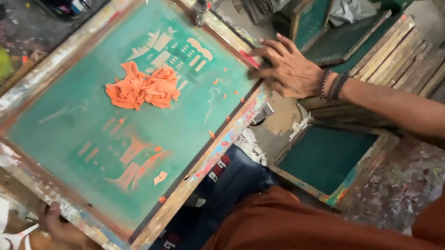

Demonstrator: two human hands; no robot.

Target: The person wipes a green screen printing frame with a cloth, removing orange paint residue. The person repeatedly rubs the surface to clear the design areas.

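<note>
Large wooden-framed green mesh printing screen (88,147) lies flat on bench. Left hand (57,226) grips near frame corner; right hand (287,67) open, fingers splayed, pressing far frame edge. Crumpled orange cloth (143,90) rests mid-mesh. Step looks like steadying frame. Next move likely needs firm two-handed hold.

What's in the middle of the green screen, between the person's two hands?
In the head view, a crumpled orange rag lies on the green mesh of the wooden screen frame, between the left hand and the right hand.
</note>
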